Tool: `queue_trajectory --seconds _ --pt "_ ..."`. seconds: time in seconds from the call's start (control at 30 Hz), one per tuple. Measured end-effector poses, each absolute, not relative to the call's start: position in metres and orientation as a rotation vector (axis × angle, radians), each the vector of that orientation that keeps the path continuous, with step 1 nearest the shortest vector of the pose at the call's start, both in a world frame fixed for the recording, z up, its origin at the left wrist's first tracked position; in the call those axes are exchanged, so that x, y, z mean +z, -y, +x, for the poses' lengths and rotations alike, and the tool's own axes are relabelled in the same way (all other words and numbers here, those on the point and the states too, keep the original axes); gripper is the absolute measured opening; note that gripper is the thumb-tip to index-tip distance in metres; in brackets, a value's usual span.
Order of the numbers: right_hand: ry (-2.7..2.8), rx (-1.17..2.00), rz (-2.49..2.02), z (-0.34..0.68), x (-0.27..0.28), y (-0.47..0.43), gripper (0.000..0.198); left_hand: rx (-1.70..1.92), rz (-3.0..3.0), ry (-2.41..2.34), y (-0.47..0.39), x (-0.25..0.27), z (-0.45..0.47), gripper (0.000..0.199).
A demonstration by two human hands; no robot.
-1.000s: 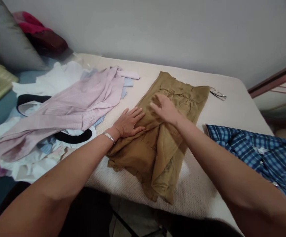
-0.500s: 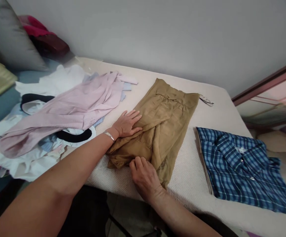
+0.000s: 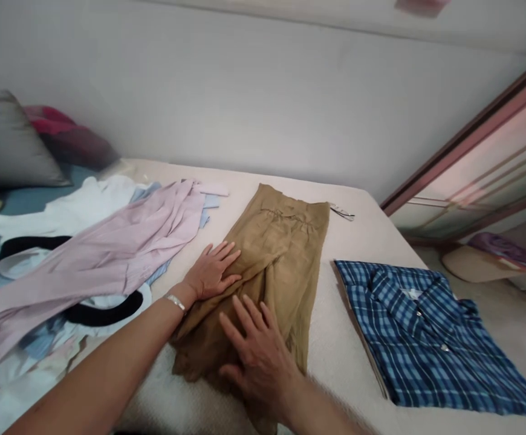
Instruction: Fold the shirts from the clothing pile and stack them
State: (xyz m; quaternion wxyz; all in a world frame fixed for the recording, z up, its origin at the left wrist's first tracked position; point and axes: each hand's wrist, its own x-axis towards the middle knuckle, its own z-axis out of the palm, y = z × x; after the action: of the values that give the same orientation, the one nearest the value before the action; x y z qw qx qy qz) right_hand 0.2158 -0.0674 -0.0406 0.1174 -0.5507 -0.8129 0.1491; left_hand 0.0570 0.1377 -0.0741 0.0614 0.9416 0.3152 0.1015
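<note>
A brown garment with a gathered waistband (image 3: pixel 290 248) lies spread on the cream-covered table (image 3: pixel 331 350), its lower part bunched and creased. My left hand (image 3: pixel 212 270) rests flat on its left edge, fingers spread, a silver bracelet on the wrist. Over the lower part of the same garment is my right hand (image 3: pixel 260 350), its fingers apart and slightly blurred; whether it touches the cloth I cannot tell. A thin dark cord or pair of glasses (image 3: pixel 342 212) lies beside the waistband's right corner.
A folded blue plaid shirt (image 3: pixel 430 344) lies on the right. To the left, a pale pink garment (image 3: pixel 127 248) covers a heap of white and blue clothes (image 3: pixel 72 208). A grey cushion (image 3: pixel 13 145) leans at the back left. A wall (image 3: pixel 227 90) runs behind the table.
My right hand has let go of the garment's lower edge and opened over the cloth. My left hand stays on the left edge. The view has tilted upward and shifted right.
</note>
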Motion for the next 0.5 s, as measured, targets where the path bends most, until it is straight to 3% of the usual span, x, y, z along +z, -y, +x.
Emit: queue_trajectory --seconds 0.1,0.2,0.33,0.5 --pt "2.411 0.528 -1.609 0.220 -0.061 0.069 0.093 0.300 2.842 -0.964 -0.139 -0.071 0.056 0.067" --pt "2.422 0.588 -1.566 0.223 -0.070 0.070 0.095 0.298 2.822 -1.024 -0.147 -0.057 0.069 0.055" --pt "2.464 0.440 -1.500 0.228 -0.085 0.066 0.085 0.400 2.878 -0.945 -0.170 -0.035 0.127 0.049" --pt "2.326 -0.124 -1.487 0.213 -0.141 0.060 0.061 0.312 2.865 -0.797 -0.195 -0.053 0.211 0.061"
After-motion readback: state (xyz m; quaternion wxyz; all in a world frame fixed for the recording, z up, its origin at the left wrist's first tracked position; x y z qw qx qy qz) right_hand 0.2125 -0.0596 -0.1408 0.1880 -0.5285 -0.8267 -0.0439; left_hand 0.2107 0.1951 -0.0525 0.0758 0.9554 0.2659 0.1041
